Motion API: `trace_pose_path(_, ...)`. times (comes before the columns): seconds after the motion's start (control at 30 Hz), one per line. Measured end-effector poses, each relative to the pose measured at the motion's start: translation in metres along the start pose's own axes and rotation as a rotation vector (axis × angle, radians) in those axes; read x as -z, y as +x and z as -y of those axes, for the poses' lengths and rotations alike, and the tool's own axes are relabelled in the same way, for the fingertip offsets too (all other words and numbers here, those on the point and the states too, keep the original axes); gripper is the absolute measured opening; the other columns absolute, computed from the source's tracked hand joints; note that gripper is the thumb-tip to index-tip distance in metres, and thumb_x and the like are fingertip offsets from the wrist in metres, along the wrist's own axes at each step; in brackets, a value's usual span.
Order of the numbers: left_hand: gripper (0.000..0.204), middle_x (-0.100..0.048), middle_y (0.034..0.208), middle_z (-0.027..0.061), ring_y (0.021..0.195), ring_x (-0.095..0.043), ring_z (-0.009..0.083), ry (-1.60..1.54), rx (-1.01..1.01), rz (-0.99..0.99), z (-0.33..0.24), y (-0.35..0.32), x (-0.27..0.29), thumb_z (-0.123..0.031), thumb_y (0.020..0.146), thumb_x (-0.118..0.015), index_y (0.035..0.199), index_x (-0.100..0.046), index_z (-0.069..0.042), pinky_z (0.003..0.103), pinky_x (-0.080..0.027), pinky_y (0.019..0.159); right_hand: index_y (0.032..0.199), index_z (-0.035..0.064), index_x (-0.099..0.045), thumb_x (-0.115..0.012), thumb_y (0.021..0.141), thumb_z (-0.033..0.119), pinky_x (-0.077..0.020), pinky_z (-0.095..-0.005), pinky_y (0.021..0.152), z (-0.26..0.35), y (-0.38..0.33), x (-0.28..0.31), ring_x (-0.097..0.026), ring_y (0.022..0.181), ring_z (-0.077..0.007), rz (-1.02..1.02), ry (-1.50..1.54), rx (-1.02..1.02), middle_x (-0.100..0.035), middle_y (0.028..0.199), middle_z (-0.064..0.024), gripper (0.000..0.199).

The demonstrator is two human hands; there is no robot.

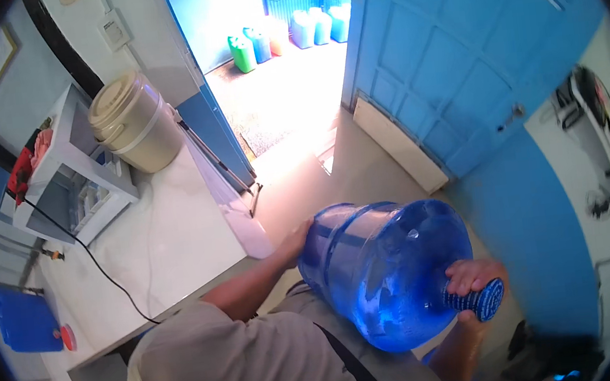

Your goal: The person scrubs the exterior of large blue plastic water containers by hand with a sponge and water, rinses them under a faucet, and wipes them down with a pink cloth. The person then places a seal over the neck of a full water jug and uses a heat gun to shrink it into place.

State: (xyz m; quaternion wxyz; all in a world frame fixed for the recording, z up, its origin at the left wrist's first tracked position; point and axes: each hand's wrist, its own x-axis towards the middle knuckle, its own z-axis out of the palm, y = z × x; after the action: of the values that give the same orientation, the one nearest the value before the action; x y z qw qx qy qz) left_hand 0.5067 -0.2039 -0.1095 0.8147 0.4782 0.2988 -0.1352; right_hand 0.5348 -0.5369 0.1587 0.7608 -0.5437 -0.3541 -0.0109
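A large translucent blue water jug [394, 263] lies on its side in front of my body, its neck pointing right and its base to the left. My right hand [475, 277] is wrapped round the neck, just behind the patterned blue cap [490, 300]. At the other end, my left hand [302, 237] supports the jug by its base; its fingers are mostly hidden behind the plastic.
On my left stands a white counter [196, 217] bearing a beige lidded cooler [136, 123], a white cabinet [77, 177] and a blue container [25, 320]. Ahead, a blue door [439, 50] stands open. Several coloured jerrycans [260, 45] line up outside. A pale board [398, 143] leans by the door.
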Motion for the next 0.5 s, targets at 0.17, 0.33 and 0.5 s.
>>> trace_pose_path(0.17,0.077,-0.065,0.116,0.0179,0.102,-0.064,0.0277,0.06,0.009,-0.183,-0.115,0.055,-0.003,-0.062,0.095,-0.051,0.125,-0.058,0.009,0.041,-0.052,0.09,0.097,0.0093,-0.052,-0.09,0.069,0.025,-0.0526,-0.0419,0.082,-0.067,0.115,0.034,-0.066,0.075,-0.0217,0.04,0.089,0.06,-0.064,0.082,-0.0054,0.049)
trace_pose_path(0.33,0.073,-0.067,0.107,0.015,0.093,-0.065,0.024,0.058,-0.047,-0.283,-0.207,0.141,-0.015,-0.062,0.095,-0.051,0.121,-0.061,0.005,0.037,-0.054,0.081,0.098,0.0087,-0.052,-0.09,0.069,0.024,-0.0523,-0.0437,0.082,-0.157,0.234,0.067,-0.066,0.076,-0.0223,0.052,0.136,0.039,-0.065,0.084,-0.0066,0.049)
trace_pose_path(0.5,0.07,-0.067,0.1,0.0119,0.087,-0.064,0.0212,-0.058,-0.117,-0.351,-0.281,0.24,0.023,-0.062,0.097,-0.049,0.118,-0.063,0.003,0.036,-0.053,0.078,0.098,0.0077,-0.054,-0.089,0.068,0.019,-0.0525,-0.0434,0.084,-0.267,0.376,0.093,-0.067,0.077,-0.0223,0.21,0.285,-0.013,-0.065,0.084,-0.0074,0.047)
